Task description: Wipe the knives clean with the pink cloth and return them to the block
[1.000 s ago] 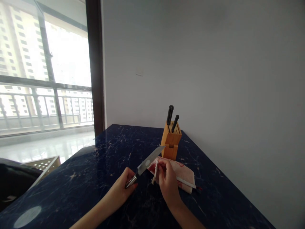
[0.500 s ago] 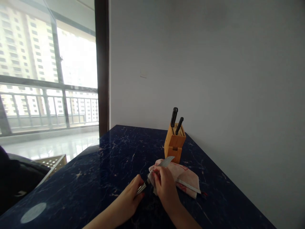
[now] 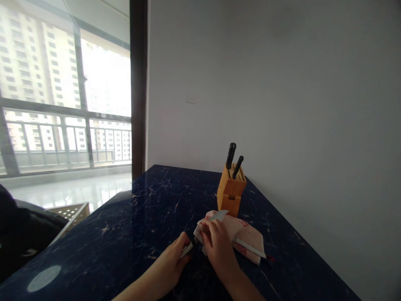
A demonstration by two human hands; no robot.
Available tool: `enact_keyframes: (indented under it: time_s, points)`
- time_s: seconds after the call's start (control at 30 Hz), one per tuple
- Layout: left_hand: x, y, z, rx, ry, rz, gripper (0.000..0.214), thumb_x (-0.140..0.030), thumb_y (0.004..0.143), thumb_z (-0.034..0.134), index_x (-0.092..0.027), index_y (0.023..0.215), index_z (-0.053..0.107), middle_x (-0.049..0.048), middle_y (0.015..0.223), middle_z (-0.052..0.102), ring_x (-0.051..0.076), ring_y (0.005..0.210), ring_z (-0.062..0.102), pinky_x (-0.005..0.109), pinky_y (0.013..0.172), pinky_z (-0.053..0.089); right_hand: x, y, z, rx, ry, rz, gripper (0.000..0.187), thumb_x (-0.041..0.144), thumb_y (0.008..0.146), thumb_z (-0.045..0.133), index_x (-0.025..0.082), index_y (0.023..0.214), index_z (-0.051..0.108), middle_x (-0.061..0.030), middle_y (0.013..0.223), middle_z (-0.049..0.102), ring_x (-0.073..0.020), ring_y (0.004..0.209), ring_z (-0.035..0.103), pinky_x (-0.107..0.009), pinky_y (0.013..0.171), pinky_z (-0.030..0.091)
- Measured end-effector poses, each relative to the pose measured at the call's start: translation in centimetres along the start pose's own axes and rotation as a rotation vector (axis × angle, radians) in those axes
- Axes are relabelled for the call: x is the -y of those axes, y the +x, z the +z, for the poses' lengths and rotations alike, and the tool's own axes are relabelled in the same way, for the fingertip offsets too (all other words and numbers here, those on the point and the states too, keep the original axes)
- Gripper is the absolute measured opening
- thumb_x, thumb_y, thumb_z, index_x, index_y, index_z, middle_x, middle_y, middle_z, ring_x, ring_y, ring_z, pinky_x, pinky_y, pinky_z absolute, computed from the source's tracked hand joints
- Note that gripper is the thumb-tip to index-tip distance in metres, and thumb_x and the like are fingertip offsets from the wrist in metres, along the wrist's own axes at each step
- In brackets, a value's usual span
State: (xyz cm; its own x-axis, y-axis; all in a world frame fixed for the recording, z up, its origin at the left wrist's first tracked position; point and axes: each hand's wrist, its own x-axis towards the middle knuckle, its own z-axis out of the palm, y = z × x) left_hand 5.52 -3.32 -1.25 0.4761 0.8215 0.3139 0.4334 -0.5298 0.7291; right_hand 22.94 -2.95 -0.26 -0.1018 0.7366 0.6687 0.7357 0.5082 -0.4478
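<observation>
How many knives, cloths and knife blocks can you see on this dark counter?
Knives: 4, namely the held knife, the knife on the cloth and two black handles in the block
Cloths: 1
Knife blocks: 1
Total: 6

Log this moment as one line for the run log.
left hand: grips knife handle | right hand: presses cloth on blade | knife block: behind, two handles

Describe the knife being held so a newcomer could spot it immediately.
On the dark marble table, just in front of the wooden knife block, lies a pink cloth. The knife rests across its near end, handle in the left hand, blade under the right hand. Unlike the block's black-handled knives, it lies flat, blade exposed.
</observation>
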Motion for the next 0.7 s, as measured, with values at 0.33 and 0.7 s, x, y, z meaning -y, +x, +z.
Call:
enact_keyframes:
  time_s: [0.33, 0.7]
  points:
    - [-0.3, -0.1, 0.0, 0.025, 0.023, 0.036, 0.019, -0.009, 0.078, 0.043, -0.023, 0.09, 0.043, 0.0018, 0.088, 0.059, 0.017, 0.08, 0.056, 0.024, 0.073, 0.041, -0.1, 0.1, 0.0, 0.017, 0.084, 0.015, 0.018, 0.008, 0.079, 0.044, 0.021, 0.084, 0.055, -0.0048, 0.089, 0.06, -0.0206, 0.092, 0.055, -0.04, 0.085, 0.043]
    - [-0.4, 0.0, -0.2, 0.054, 0.042, 0.043, 0.02, -0.009, 0.079, 0.043, -0.022, 0.094, 0.043, 0.0039, 0.094, 0.059, 0.017, 0.086, 0.056, 0.024, 0.076, 0.041, 0.4, 0.0, 0.0, 0.032, 0.15, 0.108, 0.017, 0.007, 0.075, 0.046, 0.02, 0.08, 0.055, -0.0044, 0.084, 0.061, -0.0206, 0.085, 0.058, -0.037, 0.078, 0.046]
